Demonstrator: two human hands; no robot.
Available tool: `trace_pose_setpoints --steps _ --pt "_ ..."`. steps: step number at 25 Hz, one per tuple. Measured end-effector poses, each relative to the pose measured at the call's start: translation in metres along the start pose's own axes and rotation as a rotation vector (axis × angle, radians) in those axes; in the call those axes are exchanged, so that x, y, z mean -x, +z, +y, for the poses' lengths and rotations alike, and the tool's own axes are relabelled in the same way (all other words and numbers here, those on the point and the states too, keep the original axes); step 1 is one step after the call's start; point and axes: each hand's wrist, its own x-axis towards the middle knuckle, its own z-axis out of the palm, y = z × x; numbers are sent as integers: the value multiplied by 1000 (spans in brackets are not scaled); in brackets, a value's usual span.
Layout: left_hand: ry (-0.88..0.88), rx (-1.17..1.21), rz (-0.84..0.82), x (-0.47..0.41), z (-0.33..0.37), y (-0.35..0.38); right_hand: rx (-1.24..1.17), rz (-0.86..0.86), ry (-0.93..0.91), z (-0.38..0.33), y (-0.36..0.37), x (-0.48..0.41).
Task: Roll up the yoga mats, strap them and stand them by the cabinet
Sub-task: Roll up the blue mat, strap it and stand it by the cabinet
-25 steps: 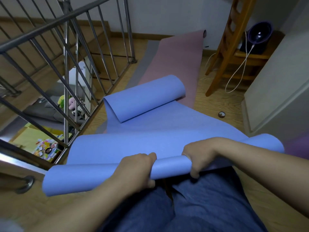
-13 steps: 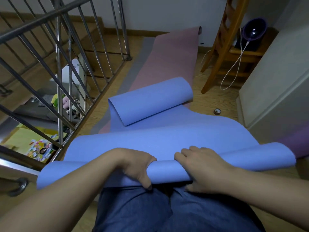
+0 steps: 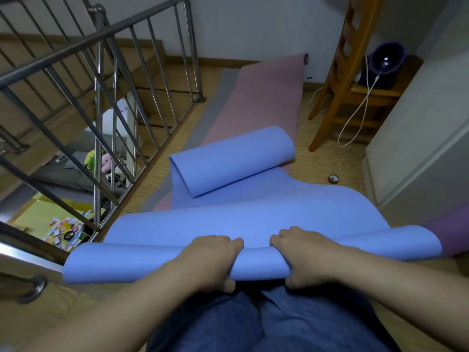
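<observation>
Wooden floor runs between a stair railing on the left and a cabinet on the right. Across it lies the blue mat, its near end rolled into a tube whose long axis runs left to right just above the person's knees; its far end curls back over itself. Left hand and right hand each clench the tube near its middle, close together. Beyond it, the pink mat lies flat, lengthwise toward the far wall.
</observation>
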Motion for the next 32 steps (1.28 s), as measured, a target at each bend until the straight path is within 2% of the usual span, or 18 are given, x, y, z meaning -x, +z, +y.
trace_pose_setpoints --steps 3,6,8,11,13,16,19,21,24,28,30,32 --pt "31 98 -222 -18 -8 -7 108 210 -13 -8 18 11" --pt "45 227 -403 -36 -12 -17 128 243 9 0 17 1" --pt "29 177 -319 -33 -11 -19 84 192 14 7 10 -5" --pt "-30 -128 89 -13 3 1 17 111 -2 15 4 -13" --pt "-30 -202 184 -4 11 14 8 81 -13 13 4 -15" --pt "-8 -128 151 -10 2 6 55 201 -6 7 11 -9" --pt "6 -10 -25 -21 -8 -8 183 328 -28 0 19 -8" --pt "22 38 -177 -28 -11 -21 133 315 -17 0 11 -8" --pt "57 166 -328 -35 -19 -45 35 149 -14 9 -19 -3" --pt "152 339 -547 -28 -14 -36 -35 -228 -85 8 -31 -4" --pt "108 306 -519 -22 -9 -23 -67 -354 -94 6 -25 -14" --pt "46 170 -352 -14 -5 -14 -106 -421 -88 10 -24 -27"
